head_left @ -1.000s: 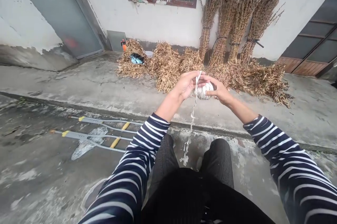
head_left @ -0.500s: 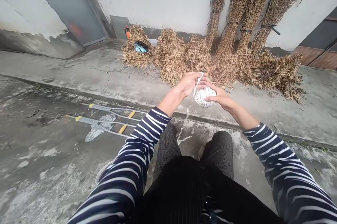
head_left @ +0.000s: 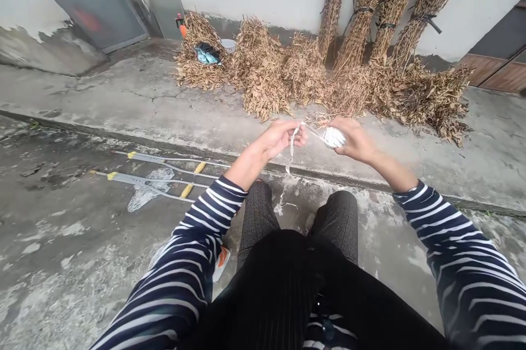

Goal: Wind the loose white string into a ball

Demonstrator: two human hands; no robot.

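My right hand [head_left: 356, 141] is wrapped round a ball of white twine [head_left: 334, 137], in front of my knees and above the concrete step. A short length of twine runs from the ball to my left hand [head_left: 282, 137], which pinches it between thumb and fingers. From that pinch the loose tail of twine [head_left: 292, 150] hangs down between my knees, its lower end by the ground. The two hands are apart, at about the same height.
On the left lie a pair of crutches [head_left: 156, 180] and a clear plastic sheet [head_left: 150, 191]. A raised concrete step [head_left: 135, 98] crosses ahead. Heaps of dry stalks [head_left: 263, 70] sit on it, with tied bundles [head_left: 365, 10] leaning on the wall. A sprayer with an orange body [head_left: 181, 26] stands behind.
My hands have drawn apart: the right one, with the ball, has moved right, and the left slightly left. Twine now stretches between them. The view has tilted down a little.
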